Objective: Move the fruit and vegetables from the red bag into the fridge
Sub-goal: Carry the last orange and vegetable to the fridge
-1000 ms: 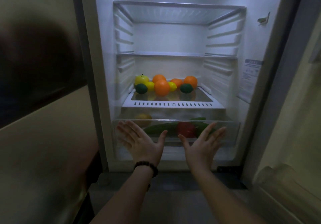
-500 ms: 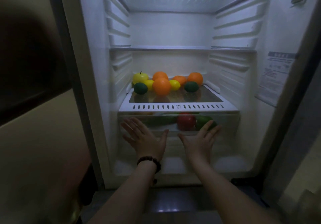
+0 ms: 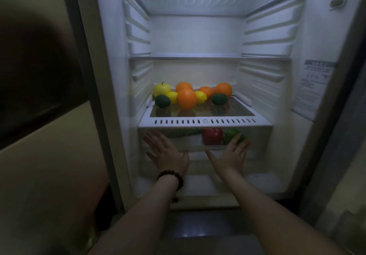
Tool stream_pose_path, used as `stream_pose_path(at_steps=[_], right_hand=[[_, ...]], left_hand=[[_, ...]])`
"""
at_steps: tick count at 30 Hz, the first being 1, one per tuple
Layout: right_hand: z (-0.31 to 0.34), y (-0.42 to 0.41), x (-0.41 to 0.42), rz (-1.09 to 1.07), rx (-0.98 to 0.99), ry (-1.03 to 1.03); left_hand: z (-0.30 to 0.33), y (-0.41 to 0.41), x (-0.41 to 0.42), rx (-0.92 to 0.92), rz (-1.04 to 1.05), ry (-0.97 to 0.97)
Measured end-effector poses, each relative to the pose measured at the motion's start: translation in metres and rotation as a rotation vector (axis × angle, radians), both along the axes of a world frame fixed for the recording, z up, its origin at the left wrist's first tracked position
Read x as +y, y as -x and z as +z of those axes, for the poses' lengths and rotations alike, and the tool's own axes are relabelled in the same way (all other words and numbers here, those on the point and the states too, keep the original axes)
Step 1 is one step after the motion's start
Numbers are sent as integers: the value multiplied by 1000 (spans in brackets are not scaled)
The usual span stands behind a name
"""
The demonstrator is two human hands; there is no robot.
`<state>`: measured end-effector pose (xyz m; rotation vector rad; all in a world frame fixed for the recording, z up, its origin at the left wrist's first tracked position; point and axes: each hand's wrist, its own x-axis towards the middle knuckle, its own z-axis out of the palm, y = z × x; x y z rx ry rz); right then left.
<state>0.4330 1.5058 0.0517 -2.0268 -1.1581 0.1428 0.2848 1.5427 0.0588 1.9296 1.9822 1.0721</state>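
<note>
The fridge (image 3: 111, 56) stands open before me. On its lower glass shelf (image 3: 204, 124) lie several oranges (image 3: 186, 101), two lemons (image 3: 200, 97), two limes (image 3: 162, 101) and a yellow apple (image 3: 162, 89). Below it the clear crisper drawer (image 3: 259, 136) holds a red pepper (image 3: 212, 136), a green pepper (image 3: 230, 134) and a long green vegetable (image 3: 184, 133). My left hand (image 3: 167, 154) and my right hand (image 3: 230, 155) press flat against the drawer's front, fingers spread. The red bag is out of view.
Two upper glass shelves (image 3: 198, 57) are bare. The open fridge door (image 3: 348, 155) stands at the right, and a beige cabinet (image 3: 45, 175) is on the left. A label (image 3: 311, 88) is stuck to the right inner wall.
Both hands have pushed the crisper drawer inward until its front sits under the shelf edge. My head has moved closer to the fridge.
</note>
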Motion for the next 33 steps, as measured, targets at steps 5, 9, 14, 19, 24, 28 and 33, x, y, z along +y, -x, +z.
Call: stream_pose_path(at_steps=[5, 9, 14, 19, 24, 28, 33], right_hand=[[23, -3, -52, 127, -35, 24], [33, 8, -104, 189, -141, -75], [32, 15, -177, 265, -239, -161], [26, 15, -253, 331, -314, -174], [18, 10, -317, 355, -310, -254], [17, 12, -370, 388, -315, -285], [26, 11, -444, 444, -411, -352]], left_hand=[[11, 29, -34, 73, -98, 24], [18, 39, -84, 182, -105, -55], [10, 42, -163, 184, -161, -140], [13, 46, -250, 227, -171, -55], [16, 60, -327, 293, -135, -85], [16, 62, -373, 309, -162, -115], [25, 53, -423, 297, -234, -148]])
